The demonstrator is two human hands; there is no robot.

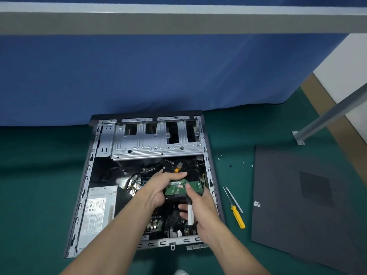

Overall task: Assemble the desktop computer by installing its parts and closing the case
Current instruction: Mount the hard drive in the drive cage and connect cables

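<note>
An open desktop case (87, 175) lies flat on the green floor, with a metal drive cage (155, 139) at its far end and a silver power supply (99, 207) at the near left. Above the middle of the case a black hard drive (184, 171) is held with its green circuit board facing up. My left hand (160, 187) grips the drive's left edge. My right hand (198, 207) holds the near right corner, thumb on the green board, and its fingers curl round a white-tagged cable (190, 214). The motherboard (156, 221) shows below the hands.
The dark side panel (307, 205) lies on the floor to the right of the case. Between them lie a yellow-handled screwdriver (236, 211), a thin metal tool (234, 199) and several loose screws (234, 161). A blue curtain (139, 76) hangs behind; a metal leg (317, 124) stands far right.
</note>
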